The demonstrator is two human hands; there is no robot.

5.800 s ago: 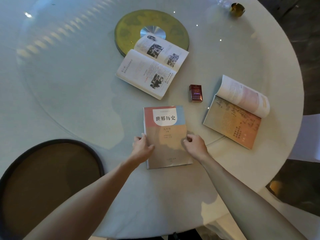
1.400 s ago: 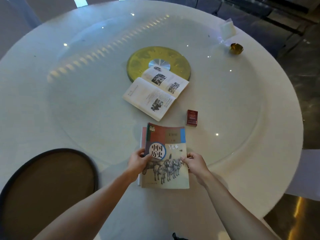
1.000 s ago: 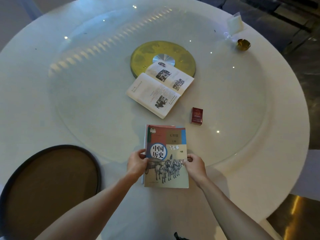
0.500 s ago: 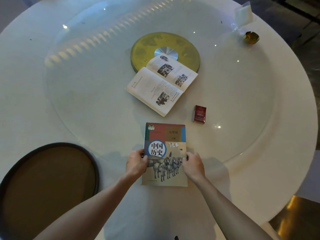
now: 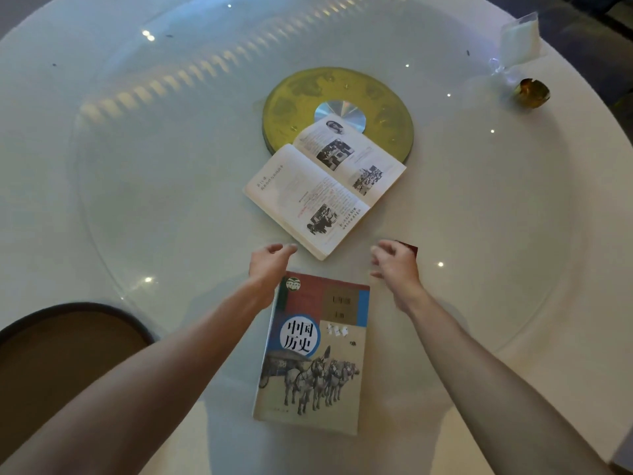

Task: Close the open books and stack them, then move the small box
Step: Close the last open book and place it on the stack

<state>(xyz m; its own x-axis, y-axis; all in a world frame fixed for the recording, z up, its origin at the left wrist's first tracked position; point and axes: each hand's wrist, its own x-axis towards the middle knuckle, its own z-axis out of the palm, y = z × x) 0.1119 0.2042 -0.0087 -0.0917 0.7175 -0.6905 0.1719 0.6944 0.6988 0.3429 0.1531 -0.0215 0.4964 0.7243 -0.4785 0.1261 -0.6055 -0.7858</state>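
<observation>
A closed book with horses on its cover lies on the white round table in front of me, on top of another closed book that it hides. Beyond it an open book lies face up, pages showing photos and text. My left hand hovers just short of the open book's near corner, fingers loosely curled and empty. My right hand hovers to the right, fingers curled and empty. It covers most of the small red box; only a corner shows.
A gold turntable disc sits under the open book's far edge, at the centre of a glass lazy Susan. A dark round chair seat is at lower left. A small amber dish and a clear card holder stand far right.
Both hands have let go of the horse-cover book and moved forward towards the open book. The stack lies where it was set. The right hand now covers the red box.
</observation>
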